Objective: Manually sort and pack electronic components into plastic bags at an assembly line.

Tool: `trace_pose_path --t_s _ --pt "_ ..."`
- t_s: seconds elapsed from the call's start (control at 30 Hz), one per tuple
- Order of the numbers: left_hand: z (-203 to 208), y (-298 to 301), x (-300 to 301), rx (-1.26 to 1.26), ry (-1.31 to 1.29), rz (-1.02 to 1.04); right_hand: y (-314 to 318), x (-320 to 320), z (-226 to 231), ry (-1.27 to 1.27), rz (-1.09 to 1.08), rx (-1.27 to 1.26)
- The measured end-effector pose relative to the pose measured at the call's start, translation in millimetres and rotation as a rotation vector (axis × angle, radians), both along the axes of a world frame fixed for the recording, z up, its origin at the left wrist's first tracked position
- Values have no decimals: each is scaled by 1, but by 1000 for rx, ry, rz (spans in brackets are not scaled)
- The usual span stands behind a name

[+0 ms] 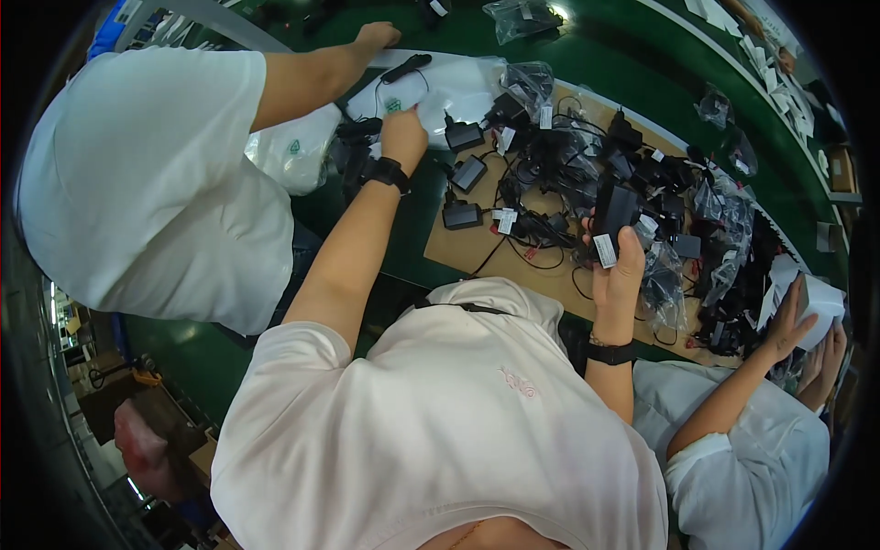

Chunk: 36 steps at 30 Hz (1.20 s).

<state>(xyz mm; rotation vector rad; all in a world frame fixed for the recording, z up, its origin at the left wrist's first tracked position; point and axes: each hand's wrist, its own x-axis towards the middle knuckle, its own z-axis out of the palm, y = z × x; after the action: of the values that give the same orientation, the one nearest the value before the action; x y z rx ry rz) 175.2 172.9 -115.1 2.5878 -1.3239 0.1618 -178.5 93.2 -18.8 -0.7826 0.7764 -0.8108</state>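
My right hand (619,284) is closed round a black power adapter (616,209) with a white label, held above a pile of black adapters and cables (559,174). Farther left, my left hand (403,137) has its fingers curled in beside white plastic bags (458,87); what they hold, if anything, is hidden. Close to that hand lie a black adapter (406,68) with a thin cable and a dark bundle (353,151). Between my hands, several plug adapters (463,215) rest along the left edge of a brown cardboard sheet (445,243).
At left, a co-worker in white reaches across with one hand (376,38). Another co-worker at right grips a white box (819,310). Clear-bagged items (715,107) lie on the green surface (632,69) beyond the pile, and more bagged cables (729,220) fill its right side.
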Motion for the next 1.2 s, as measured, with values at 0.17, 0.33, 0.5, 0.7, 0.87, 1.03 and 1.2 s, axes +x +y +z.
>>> trace_pose_path --t_s 0.17,0.33,0.5,0.7,0.87,1.03,1.2 --pt "15 3 11 -230 66 126 -4 0 0 20 -2 -74" --pt "42 15 5 -313 305 228 -5 -1 -2 2 45 -44" --pt "81 4 -48 -371 515 125 -7 14 3 -399 140 382" --pt "106 -6 -144 -368 823 -79 -6 65 23 -523 287 319" --pt "113 2 -152 -316 638 -261 -8 57 18 -484 316 335" --pt "124 3 -154 -302 648 -375 -4 53 19 -479 306 357" --pt "114 5 -159 -273 574 -402 -3 46 16 -425 265 369"
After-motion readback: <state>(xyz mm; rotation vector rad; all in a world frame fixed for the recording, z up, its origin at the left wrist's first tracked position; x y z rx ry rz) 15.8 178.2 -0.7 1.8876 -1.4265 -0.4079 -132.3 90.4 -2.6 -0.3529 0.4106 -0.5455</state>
